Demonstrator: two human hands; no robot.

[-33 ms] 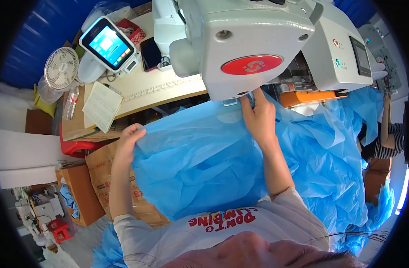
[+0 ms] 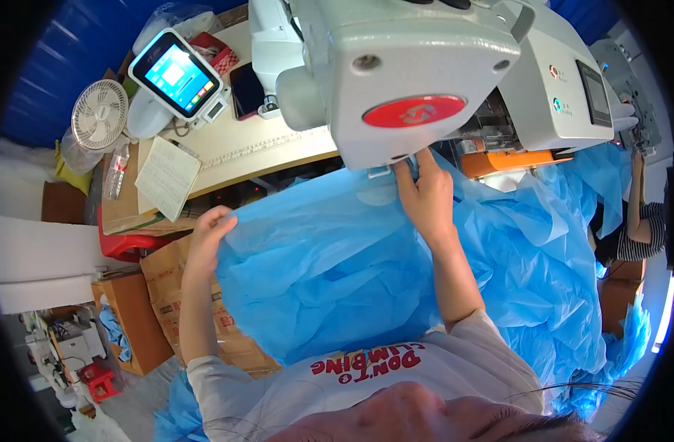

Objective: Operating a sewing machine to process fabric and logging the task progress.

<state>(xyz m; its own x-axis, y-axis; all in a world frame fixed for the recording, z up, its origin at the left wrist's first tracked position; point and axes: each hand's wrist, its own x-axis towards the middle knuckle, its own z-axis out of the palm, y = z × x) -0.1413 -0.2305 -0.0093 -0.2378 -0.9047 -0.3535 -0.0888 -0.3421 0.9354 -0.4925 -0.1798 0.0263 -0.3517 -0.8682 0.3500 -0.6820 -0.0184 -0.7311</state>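
Observation:
A large sheet of thin blue nonwoven fabric (image 2: 315, 272) spreads in front of me, its upper edge running up to the sewing machine head (image 2: 403, 81). At the fabric's left corner, my left hand (image 2: 208, 232) pinches the edge between thumb and fingers. My right hand (image 2: 429, 193) lies on the fabric just under the machine head, thumb and index finger stretched forward and apart. The tip of the index finger reaches the lower rim of the head. A small metal part (image 2: 379, 172) shows beside the thumb. The needle area is hidden behind the head.
Beyond the fabric, the table (image 2: 278, 144) carries a lit control screen (image 2: 176, 74), a phone (image 2: 247, 90) and a notebook (image 2: 167, 177). A small fan (image 2: 100, 113) stands left. More blue fabric (image 2: 528, 272) piles up right. Cardboard (image 2: 230, 331) lies below my left arm. Another person's arm (image 2: 635, 199) shows far right.
My left hand, with the fabric edge in it, sits very slightly further left. Otherwise the view has barely shifted.

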